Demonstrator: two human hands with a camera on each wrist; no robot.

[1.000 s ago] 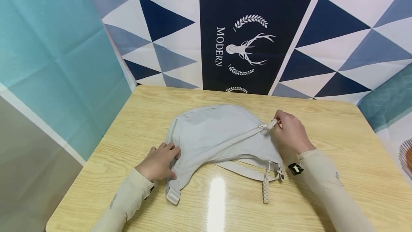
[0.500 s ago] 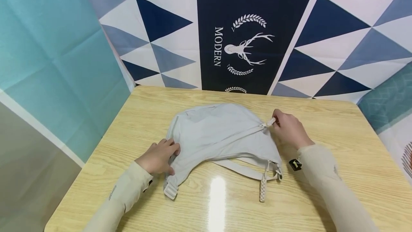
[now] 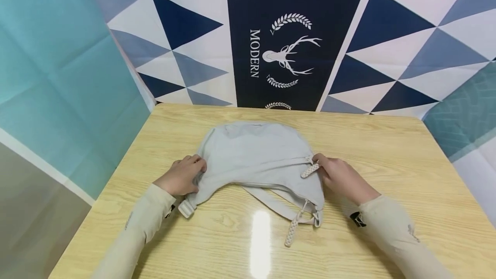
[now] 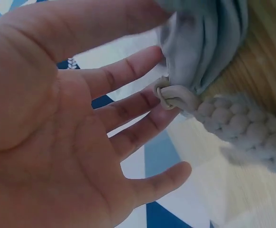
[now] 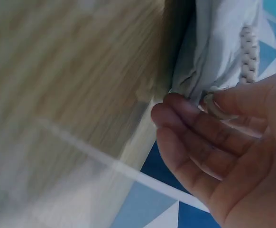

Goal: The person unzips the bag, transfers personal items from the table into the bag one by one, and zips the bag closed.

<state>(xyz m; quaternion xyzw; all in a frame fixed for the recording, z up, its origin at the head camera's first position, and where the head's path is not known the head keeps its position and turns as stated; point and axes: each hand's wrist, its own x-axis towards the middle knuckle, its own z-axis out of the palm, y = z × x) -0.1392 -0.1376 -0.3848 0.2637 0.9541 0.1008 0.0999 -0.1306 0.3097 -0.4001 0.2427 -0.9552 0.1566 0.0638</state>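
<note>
A pale grey crescent-shaped sling bag (image 3: 255,150) lies on the table between both hands. My left hand (image 3: 183,175) holds its left edge, with the thumb and fingers on the gathered cloth in the left wrist view; a braided zipper pull (image 4: 247,121) hangs beside those fingers. At the right edge, my right hand (image 3: 341,178) pinches the cloth by the zipper's end. One braided pull (image 3: 310,170) lies on the bag's front beside it. A second braided pull (image 3: 292,230) hangs from the lower zipper onto the table. Cloth hides some right fingertips.
The wooden table (image 3: 217,249) carries the bag. A strap (image 3: 271,203) curves below the bag's inner edge, and a buckle (image 3: 186,209) sits at its lower left end. Patterned cloth (image 3: 193,33) stands behind the table, teal cloth (image 3: 69,76) to the left.
My right hand has let go of the upper braided pull and taken the bag's right edge, lower down. The bag has shifted left and turned more level; my left hand moved left with it.
</note>
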